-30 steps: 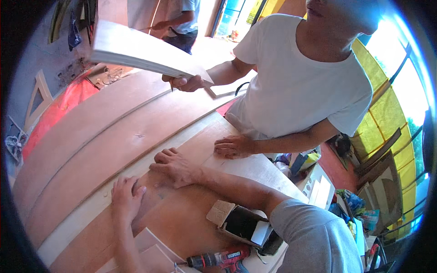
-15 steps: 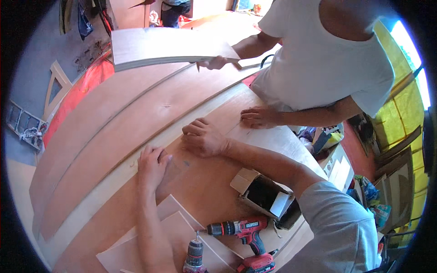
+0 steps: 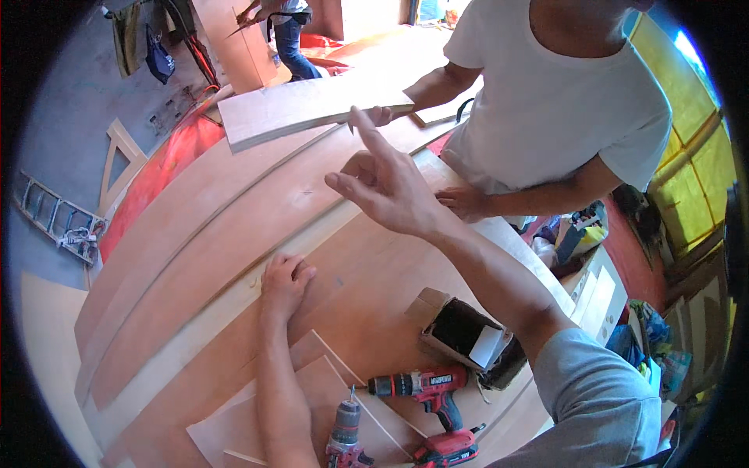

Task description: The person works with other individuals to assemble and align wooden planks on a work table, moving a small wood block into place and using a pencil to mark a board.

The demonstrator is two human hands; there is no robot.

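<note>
My left hand (image 3: 285, 285) rests on the pale wood strip (image 3: 234, 295) along the edge of a brown plywood sheet (image 3: 367, 304). Its fingers bend loosely, with a gap at the thumb and nothing visible in them. My right hand (image 3: 390, 187) is raised above the sheet, index finger stretched out and thumb apart, holding nothing. That fingertip overlaps the near edge of a light plywood board (image 3: 289, 115), held up by a co-worker in a white shirt (image 3: 562, 117); I cannot tell whether it touches. The co-worker's other hand (image 3: 466, 203) lies on the work surface.
Two red-and-black cordless drills (image 3: 425, 388) lie near thin loose panels (image 3: 308, 398). An open cardboard box (image 3: 460, 331) sits beside them. Long curved plywood sheets (image 3: 211, 210) stretch off left. A ladder (image 3: 55, 214) and another person (image 3: 289, 39) are farther back.
My right hand has lifted off the plywood and moved up and right, its index finger now extended. The co-worker's board has tilted, its left end lower. My left hand stays at the strip.
</note>
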